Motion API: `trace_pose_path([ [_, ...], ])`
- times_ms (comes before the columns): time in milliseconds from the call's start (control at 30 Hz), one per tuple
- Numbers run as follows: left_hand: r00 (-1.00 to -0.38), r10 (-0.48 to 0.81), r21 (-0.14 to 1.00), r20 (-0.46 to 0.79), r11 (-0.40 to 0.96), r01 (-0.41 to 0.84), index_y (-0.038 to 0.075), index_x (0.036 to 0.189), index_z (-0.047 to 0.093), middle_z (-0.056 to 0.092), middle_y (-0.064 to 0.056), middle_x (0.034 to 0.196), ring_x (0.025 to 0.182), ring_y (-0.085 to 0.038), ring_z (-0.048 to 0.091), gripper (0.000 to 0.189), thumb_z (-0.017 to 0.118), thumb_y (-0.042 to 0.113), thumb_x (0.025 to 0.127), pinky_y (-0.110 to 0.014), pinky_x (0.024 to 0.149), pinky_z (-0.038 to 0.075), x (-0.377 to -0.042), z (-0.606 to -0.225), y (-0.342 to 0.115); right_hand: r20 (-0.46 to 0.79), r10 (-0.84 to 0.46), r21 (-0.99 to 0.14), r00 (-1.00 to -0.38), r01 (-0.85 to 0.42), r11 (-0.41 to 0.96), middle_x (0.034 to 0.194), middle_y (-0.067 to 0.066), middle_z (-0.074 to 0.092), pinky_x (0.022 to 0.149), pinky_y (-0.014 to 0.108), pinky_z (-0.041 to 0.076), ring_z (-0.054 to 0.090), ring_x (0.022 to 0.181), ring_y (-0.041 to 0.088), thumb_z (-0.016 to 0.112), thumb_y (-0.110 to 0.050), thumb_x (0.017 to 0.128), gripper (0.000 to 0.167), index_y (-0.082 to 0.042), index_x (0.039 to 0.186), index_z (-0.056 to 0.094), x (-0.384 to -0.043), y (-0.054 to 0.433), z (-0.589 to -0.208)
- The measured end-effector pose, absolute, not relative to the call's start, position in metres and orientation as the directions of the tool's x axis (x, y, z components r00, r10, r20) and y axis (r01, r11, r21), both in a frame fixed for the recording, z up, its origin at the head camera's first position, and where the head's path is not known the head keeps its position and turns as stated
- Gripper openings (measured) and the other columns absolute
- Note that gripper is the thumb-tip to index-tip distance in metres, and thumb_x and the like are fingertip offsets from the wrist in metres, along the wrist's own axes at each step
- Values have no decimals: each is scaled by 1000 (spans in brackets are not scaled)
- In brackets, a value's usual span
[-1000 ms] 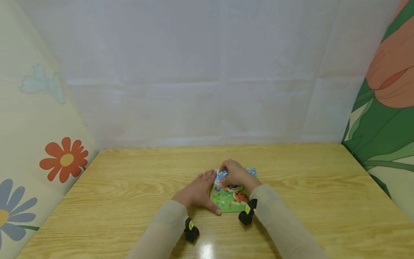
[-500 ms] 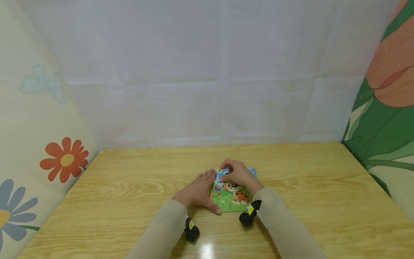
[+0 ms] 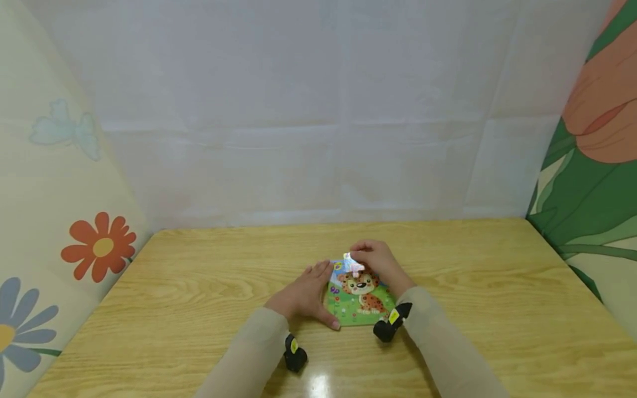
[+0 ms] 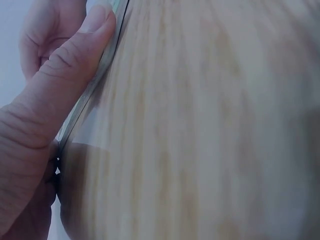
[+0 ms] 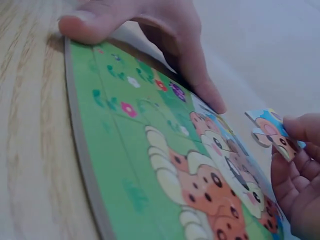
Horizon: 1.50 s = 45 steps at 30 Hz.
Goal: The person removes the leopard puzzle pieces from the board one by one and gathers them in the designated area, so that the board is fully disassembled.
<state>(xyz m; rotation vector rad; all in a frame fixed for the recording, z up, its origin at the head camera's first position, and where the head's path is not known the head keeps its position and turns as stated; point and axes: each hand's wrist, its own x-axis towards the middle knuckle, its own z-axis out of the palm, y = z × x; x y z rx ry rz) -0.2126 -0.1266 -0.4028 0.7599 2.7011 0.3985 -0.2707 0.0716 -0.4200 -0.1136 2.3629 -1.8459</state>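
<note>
A jigsaw puzzle with a spotted leopard cub on green grass lies flat on the table. My left hand rests along its left side, fingers stretched out and thumb on the near corner. Between thumb and fingertips, my right hand pinches a puzzle piece with blue sky and an orange spotted ear, raised and tilted above the puzzle's upper part. In the right wrist view, a dull brownish patch shows on the cub's head. The left wrist view shows mainly the left thumb against the puzzle's edge.
The wooden table extends on both sides of the puzzle. A white cloth hangs behind it, and flower-patterned panels stand left and right. Black camera mounts sit on both wrists.
My right hand has lifted the puzzle piece out of the puzzle's top and drawn back to the right, uncovering more of the cub's face. My left hand has stayed put.
</note>
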Motion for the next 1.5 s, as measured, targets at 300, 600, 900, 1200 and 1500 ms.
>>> trace_pose_path([
  [300,-814,546,336,-201,818,466,-1,147,10,6,-16,154,143,-27,5,133,78,63,53,-41,116,6,-213,-404,-128,-89,-54,-989,-995,81,124,80,-1,64,59,20,48,54,67,8,65,-8,83,21,5,99,65,-271,87,-416],
  [600,-813,549,337,-194,815,471,-1,147,11,6,-17,154,143,-28,6,131,79,61,55,-42,116,5,-213,-404,-127,-120,-45,-993,-992,119,25,88,0,60,65,21,50,55,75,11,61,-10,86,28,7,108,59,-269,113,-411],
  [900,-811,550,344,-197,814,468,-1,147,10,5,-16,155,143,-27,5,130,79,61,55,-41,116,5,-211,-402,-127,-77,-28,-993,-997,74,90,85,0,60,65,20,50,55,75,10,60,-8,87,27,9,108,58,-267,139,-414],
  [1200,-813,546,371,-202,811,453,-1,147,10,5,-15,155,143,-27,4,130,80,59,55,-40,116,5,-211,-402,-126,-50,4,-984,-999,50,168,79,-7,60,66,16,48,54,73,4,60,-7,87,31,14,110,56,-266,161,-414],
  [1500,-811,548,369,-206,811,454,-2,147,10,4,-18,154,143,-29,3,128,80,56,57,-41,116,6,-212,-404,-126,-56,22,-923,-998,60,379,84,4,63,61,19,45,52,68,7,60,-8,87,24,9,104,61,-269,171,-415],
])
